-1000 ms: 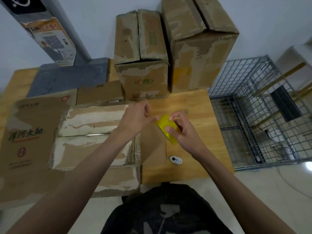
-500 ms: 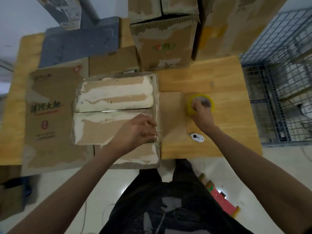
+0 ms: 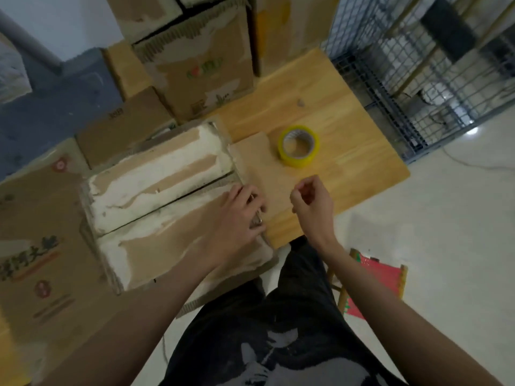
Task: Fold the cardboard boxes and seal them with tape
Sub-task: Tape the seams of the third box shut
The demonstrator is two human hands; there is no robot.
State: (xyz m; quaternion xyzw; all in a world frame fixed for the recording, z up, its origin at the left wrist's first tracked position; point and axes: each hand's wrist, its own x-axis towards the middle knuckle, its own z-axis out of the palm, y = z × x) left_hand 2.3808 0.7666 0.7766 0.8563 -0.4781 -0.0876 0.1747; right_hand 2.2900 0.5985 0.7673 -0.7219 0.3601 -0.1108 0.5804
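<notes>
A worn cardboard box point(image 3: 156, 196) lies on the wooden table point(image 3: 348, 151) with its two top flaps closed and a dark seam between them. My left hand point(image 3: 239, 215) rests on the box's right end, and its fingers curl over that edge, where something shiny glints. My right hand point(image 3: 310, 200) hovers just right of it over a flat cardboard flap point(image 3: 259, 162); the fingers are curled toward the thumb and nothing shows in them. A roll of yellow tape point(image 3: 298, 146) lies flat on the table beyond my right hand, apart from both hands.
Two tall boxes point(image 3: 200, 57) stand at the back. Flattened cartons point(image 3: 36, 232) lie at the left. A wire cage point(image 3: 418, 65) stands off the table's right end, and a red stool point(image 3: 373, 277) stands on the floor by my legs.
My right hand has let go of the tape roll and drawn back toward me, now curled. The small white object on the table is no longer visible. The left hand stays at the box's right edge.
</notes>
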